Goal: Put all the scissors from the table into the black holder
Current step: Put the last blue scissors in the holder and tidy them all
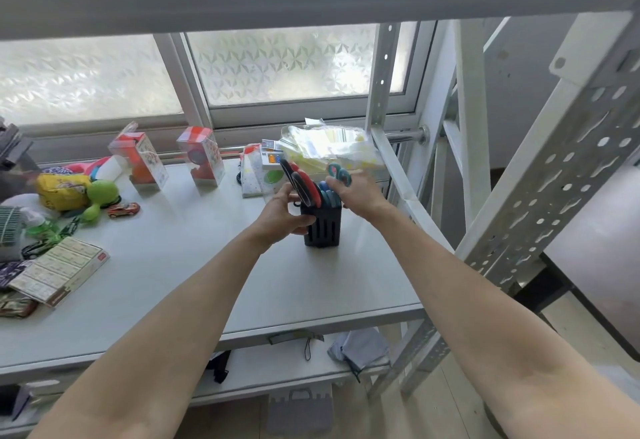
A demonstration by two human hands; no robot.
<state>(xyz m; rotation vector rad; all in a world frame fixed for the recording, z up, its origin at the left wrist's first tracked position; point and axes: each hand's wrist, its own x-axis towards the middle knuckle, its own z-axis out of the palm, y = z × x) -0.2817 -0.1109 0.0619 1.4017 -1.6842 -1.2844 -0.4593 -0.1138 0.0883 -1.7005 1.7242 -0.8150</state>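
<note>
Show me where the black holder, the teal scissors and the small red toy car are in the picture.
black holder (322, 229): head view, on its slotted front wall.
teal scissors (340, 172): head view, on the handle loops above the right hand.
red toy car (123, 210): head view, on the car's roof.

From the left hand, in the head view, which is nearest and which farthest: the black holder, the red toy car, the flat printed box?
1. Black holder: touching the left hand, on its right.
2. Red toy car: mid-table, to the left.
3. Flat printed box: farthest, near the table's left edge.
</note>
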